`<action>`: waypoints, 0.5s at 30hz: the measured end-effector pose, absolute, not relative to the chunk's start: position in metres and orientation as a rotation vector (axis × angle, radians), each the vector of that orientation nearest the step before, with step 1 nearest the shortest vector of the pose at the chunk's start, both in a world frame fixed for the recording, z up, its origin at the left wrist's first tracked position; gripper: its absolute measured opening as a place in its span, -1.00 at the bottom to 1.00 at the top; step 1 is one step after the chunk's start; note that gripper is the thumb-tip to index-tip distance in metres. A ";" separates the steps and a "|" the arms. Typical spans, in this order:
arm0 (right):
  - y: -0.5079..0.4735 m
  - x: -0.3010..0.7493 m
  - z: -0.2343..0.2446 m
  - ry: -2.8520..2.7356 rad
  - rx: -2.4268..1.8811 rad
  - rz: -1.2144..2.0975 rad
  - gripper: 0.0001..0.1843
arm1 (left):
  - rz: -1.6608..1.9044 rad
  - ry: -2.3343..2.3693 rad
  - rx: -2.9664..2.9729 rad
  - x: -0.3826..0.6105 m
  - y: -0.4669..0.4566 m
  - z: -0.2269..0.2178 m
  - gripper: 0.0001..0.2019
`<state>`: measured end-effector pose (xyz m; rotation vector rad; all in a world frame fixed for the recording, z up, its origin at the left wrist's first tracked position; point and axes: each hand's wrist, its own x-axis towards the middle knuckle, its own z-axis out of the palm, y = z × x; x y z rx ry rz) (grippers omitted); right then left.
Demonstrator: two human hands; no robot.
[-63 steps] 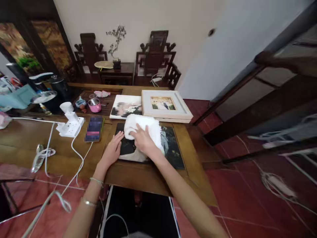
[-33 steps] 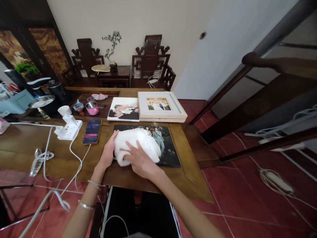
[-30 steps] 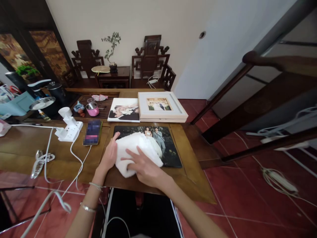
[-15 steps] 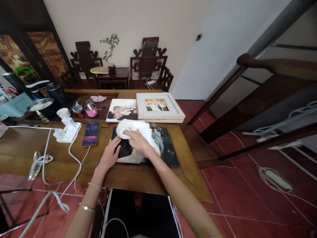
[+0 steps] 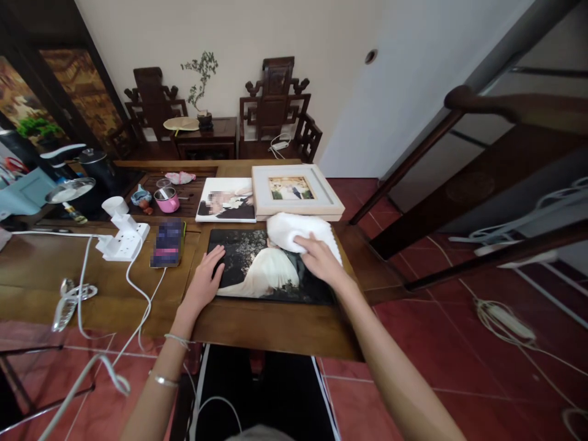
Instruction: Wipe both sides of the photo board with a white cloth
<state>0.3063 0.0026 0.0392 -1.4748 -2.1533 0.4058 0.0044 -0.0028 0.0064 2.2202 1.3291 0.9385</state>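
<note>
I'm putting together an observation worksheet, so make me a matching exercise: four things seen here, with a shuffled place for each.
Things:
1. white cloth
2. left hand
3. phone
4. pink cup

Places:
A. beside the white power strip
B. held by the right hand
C. on the dark slatted tray
D. at the left edge of the dark photo panel

Right pairs: 1-B, 2-D, 3-A, 4-C

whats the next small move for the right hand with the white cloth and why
Probably draw the white cloth toward the near edge of the photo panel: the right hand holds it bunched over the far right part, that near edge lies uncovered, and the left hand rests at the left edge, out of the way.
</note>
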 end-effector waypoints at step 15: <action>-0.116 0.290 0.062 -2.510 -1.264 0.593 -0.47 | 0.914 1.322 2.217 0.005 -0.003 0.009 -0.65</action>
